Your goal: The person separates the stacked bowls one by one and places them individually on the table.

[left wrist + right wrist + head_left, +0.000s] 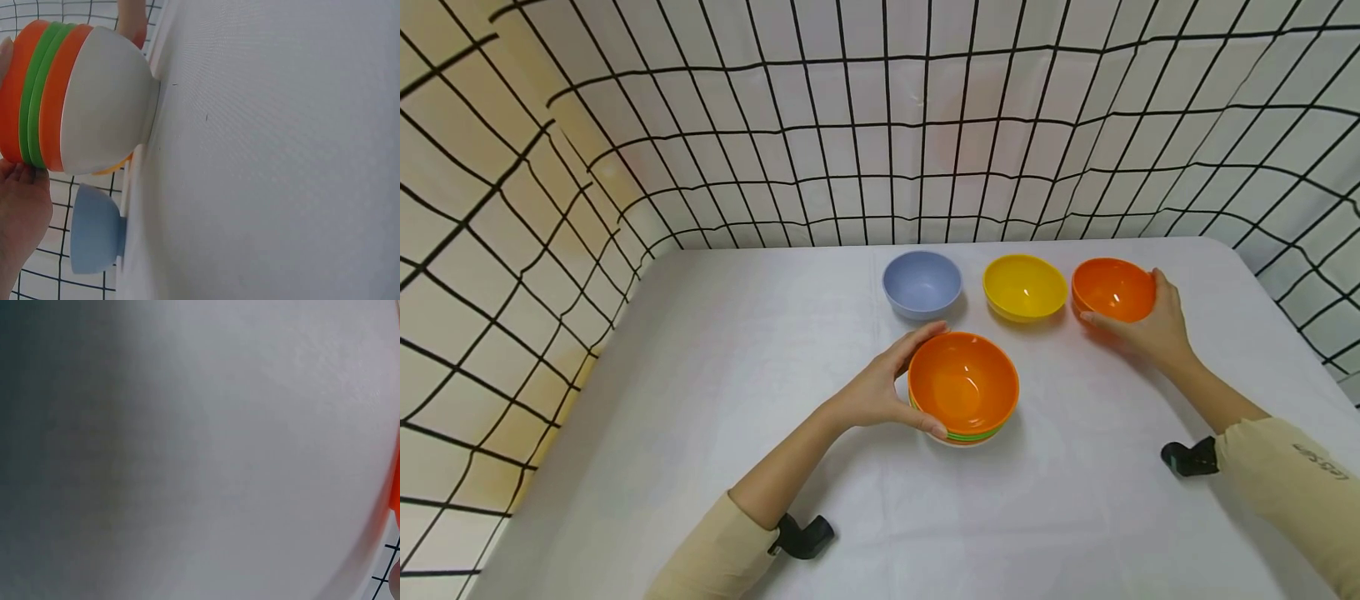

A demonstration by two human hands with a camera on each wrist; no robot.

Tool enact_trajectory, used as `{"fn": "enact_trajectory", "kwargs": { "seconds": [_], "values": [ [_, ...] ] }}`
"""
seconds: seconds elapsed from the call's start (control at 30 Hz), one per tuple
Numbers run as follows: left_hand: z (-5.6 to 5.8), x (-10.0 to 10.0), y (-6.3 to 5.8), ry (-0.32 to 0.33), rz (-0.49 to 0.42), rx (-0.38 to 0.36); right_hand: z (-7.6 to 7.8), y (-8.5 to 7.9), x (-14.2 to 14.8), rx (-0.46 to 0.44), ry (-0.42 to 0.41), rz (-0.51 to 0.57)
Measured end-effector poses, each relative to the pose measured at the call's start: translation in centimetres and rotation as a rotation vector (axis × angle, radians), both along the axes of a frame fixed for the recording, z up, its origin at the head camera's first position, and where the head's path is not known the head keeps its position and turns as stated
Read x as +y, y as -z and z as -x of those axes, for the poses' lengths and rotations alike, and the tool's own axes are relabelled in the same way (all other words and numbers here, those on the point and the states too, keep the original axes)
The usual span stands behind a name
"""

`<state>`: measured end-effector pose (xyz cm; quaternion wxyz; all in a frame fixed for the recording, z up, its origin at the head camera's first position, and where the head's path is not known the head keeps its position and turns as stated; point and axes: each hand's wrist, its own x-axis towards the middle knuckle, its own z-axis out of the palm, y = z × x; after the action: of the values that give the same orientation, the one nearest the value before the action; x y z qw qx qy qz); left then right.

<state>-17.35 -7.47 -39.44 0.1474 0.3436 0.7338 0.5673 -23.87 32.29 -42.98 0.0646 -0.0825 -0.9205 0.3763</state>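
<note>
Several stacked bowls (964, 383), partly hidden, left fingers (921, 418) gripping, right fingers (1162, 289) gripping orange bowl (1108, 290)

The near edge of the desk (1000, 525) is cut off. In the head view the stack's top bowl (964, 383) mostly hides the lower bowls (976, 437). Near the desk's far right corner, the right hand (1153, 333) partly covers the lone orange bowl (1108, 287), which the blurred right wrist view crops to a sliver.
</note>
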Motion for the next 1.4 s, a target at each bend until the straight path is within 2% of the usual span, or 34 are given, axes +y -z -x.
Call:
{"fn": "enact_trajectory", "kwargs": {
  "seconds": [0.27, 0.47, 0.63, 0.77, 1.0, 1.23, 1.4],
  "values": [
    [0.2, 0.0, 0.3, 0.0, 0.002, 0.004, 0.0, -0.1, 0.2, -0.041, -0.011, -0.013],
    [0.2, 0.0, 0.3, 0.004, 0.002, 0.013, -0.5, -0.6, 0.5, 0.063, -0.002, -0.006],
    [0.2, 0.0, 0.1, 0.009, 0.002, 0.013, -1.1, -1.2, 0.2, 0.084, 0.018, 0.021],
    [0.1, 0.0, 0.1, 0.009, 0.0, 0.011, -1.6, -1.7, -0.2, 0.14, -0.016, 0.041],
    [0.1, 0.0, 0.2, 0.007, 0.001, 0.001, -2.1, -3.8, -1.4, 0.261, -0.088, 0.158],
    [0.1, -0.1, 0.3, 0.007, -0.002, 0.002, -2.3, -5.3, -2.7, 0.285, -0.126, 0.265],
    [0.1, -0.1, 0.2, 0.009, 0.001, 0.004, -3.2, -5.8, -4.7, 0.31, -0.184, 0.27]
  ]
}}
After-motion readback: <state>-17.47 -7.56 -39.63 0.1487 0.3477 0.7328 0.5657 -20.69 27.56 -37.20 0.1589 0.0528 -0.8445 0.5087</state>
